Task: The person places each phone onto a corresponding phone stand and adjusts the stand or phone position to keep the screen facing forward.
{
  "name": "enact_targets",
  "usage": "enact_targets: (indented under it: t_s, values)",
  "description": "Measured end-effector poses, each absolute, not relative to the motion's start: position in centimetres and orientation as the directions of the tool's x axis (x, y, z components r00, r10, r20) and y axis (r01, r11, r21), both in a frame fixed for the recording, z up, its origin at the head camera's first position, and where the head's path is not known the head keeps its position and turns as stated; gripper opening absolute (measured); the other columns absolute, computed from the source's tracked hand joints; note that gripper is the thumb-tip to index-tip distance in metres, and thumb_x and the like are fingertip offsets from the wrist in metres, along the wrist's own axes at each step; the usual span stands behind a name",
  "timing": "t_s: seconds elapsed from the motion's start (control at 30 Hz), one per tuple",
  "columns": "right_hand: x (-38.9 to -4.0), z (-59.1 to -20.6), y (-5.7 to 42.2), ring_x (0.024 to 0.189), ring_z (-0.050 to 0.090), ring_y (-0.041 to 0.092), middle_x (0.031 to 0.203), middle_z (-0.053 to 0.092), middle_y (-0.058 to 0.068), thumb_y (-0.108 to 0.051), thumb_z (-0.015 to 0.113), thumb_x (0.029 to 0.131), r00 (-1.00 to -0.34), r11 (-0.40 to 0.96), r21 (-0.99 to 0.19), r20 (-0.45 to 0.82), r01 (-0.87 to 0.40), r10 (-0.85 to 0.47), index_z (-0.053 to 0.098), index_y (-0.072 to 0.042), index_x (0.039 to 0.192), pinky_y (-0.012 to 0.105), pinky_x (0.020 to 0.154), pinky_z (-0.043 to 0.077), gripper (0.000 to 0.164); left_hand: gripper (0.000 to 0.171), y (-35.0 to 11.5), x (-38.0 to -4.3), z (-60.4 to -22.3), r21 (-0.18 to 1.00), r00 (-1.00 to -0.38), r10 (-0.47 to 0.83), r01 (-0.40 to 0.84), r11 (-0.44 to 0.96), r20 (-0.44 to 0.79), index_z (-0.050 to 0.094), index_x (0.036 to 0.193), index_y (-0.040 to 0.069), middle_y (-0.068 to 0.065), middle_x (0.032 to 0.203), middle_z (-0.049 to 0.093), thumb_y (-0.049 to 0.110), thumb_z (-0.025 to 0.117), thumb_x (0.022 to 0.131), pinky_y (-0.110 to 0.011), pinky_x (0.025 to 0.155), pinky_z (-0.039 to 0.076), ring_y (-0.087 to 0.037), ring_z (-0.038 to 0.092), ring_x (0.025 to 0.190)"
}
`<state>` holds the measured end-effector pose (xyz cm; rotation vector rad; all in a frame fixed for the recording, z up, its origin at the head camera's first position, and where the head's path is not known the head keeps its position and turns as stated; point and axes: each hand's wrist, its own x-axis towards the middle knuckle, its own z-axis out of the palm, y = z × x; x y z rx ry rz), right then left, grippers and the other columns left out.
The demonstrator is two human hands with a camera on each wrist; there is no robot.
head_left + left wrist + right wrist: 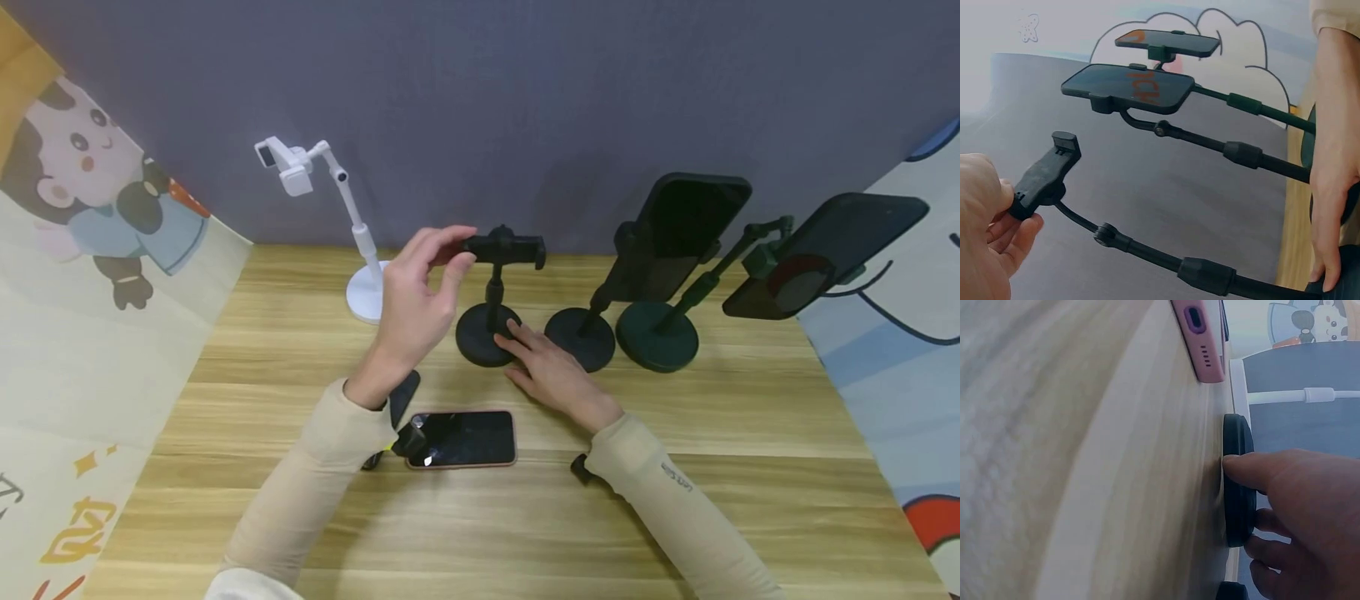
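Observation:
A black phone stand [489, 333] stands upright in the middle of the table, with no phone in its clamp [506, 249]. My left hand [420, 287] pinches the left end of that clamp between thumb and fingers, as the left wrist view shows up close. Lower down, my right hand [551, 371] rests on the stand's round base [1239, 487]. Its fingers lie extended on top, and the thumb touches the rim. In front of the stand, a phone in a pink case [468, 439] lies screen up, its left end partly covered by the left wrist's camera.
To the right, a second black stand [581, 337] and a dark green stand [657, 337] each hold a phone. A white stand [366, 296] with a vacant clamp is at the left. Another dark phone [405, 396] lies partly under the left forearm. A grey panel [480, 108] rises behind.

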<state>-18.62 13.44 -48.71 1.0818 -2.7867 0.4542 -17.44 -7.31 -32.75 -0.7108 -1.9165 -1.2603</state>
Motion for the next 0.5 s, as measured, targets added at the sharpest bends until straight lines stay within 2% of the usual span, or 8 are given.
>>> enact_targets:
  t_s: [0.23, 0.5]
  values:
    - [-18.7, -48.7, 13.5, 0.131, 0.037, 0.03, 0.149, 0.035, 0.017, -0.031, 0.061, 0.091, -0.728, 0.69, -0.231, 0.228, -0.685, -0.646, 0.046, -0.014, 0.142, 0.047, 0.105, 0.036, 0.056, 0.025, -7.4, -17.2, -32.0, 0.557, -0.629, 0.063, 0.726, 0.404, 0.775, 0.067, 0.108, -0.002, -0.011, 0.093, 0.066, 0.015, 0.061, 0.091, -0.028, 0.076, 0.054, -0.013, 0.062, 0.083]
    - [-18.7, -48.7, 13.5, 0.132, 0.036, 0.03, 0.149, 0.034, 0.016, -0.03, 0.061, 0.091, -0.735, 0.697, -0.234, 0.215, -0.678, -0.643, 0.046, -0.014, 0.142, 0.047, 0.105, 0.036, 0.056, 0.026, -7.3, -17.1, -31.4, 0.65, -0.719, 0.055, 0.656, 0.383, 0.693, 0.067, 0.11, 0.0, -0.012, 0.095, 0.066, 0.016, 0.062, 0.09, -0.029, 0.077, 0.054, -0.015, 0.063, 0.083]
